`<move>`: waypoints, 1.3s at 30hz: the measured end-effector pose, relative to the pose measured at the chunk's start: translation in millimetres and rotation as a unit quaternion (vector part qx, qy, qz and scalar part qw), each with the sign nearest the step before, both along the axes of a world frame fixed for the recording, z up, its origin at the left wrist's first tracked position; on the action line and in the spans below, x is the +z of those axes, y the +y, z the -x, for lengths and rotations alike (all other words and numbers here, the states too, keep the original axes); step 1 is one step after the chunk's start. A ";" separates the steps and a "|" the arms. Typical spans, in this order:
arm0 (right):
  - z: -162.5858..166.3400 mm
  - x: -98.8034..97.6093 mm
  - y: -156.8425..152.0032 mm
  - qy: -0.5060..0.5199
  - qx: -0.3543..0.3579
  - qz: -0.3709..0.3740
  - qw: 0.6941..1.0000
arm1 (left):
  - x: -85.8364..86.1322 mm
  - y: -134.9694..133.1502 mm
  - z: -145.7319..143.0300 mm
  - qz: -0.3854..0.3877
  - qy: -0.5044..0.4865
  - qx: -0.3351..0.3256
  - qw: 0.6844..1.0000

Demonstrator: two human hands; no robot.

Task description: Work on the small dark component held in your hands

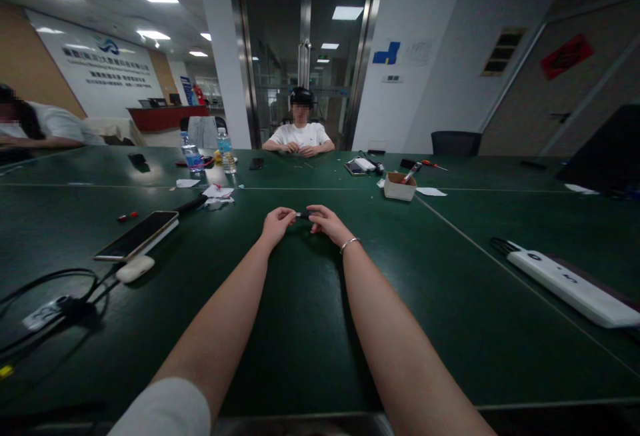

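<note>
My left hand (277, 222) and my right hand (325, 222) meet over the dark green table (310, 316), both arms stretched forward. Each hand pinches one end of a small dark object (303, 215) held between them; it is too small to name. My right wrist carries a thin silver bracelet (349, 243). Both hands hover just above or rest on the table top.
A phone (137, 235) and a white puck (135, 267) with black cables (50, 303) lie at left. A white power strip (570, 284) is at right. A cardboard box (399, 186) with tools, two water bottles (192, 154) and papers sit farther back. Another person (300, 133) sits opposite.
</note>
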State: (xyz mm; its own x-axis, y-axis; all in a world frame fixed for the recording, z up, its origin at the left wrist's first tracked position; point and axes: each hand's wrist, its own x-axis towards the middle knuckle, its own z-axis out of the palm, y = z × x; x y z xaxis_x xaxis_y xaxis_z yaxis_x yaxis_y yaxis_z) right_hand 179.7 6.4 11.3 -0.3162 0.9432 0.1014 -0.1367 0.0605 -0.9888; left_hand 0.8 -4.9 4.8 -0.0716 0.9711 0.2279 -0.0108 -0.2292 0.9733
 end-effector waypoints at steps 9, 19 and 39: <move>-0.5 1.0 0.2 -0.024 -0.003 0.006 1.000 | 1.4 -0.3 -0.6 0.004 -0.008 0.002 1.000; 1.2 -0.3 1.9 -0.038 -0.011 0.012 0.999 | 0.9 -2.0 -0.3 -0.006 0.019 -0.004 1.000; -4.3 -2.8 -0.4 0.009 0.005 -0.009 1.000 | 0.2 -7.8 -3.4 -0.036 0.273 0.000 0.961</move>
State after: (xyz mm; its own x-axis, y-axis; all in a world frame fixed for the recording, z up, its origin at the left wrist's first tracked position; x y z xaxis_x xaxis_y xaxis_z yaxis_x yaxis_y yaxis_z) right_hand 184.0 6.0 8.5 -0.3233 0.9380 0.1249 -0.1559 0.0774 -0.9847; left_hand 4.2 -12.7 5.1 0.0784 0.9511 0.2986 0.4971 -0.2969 0.8153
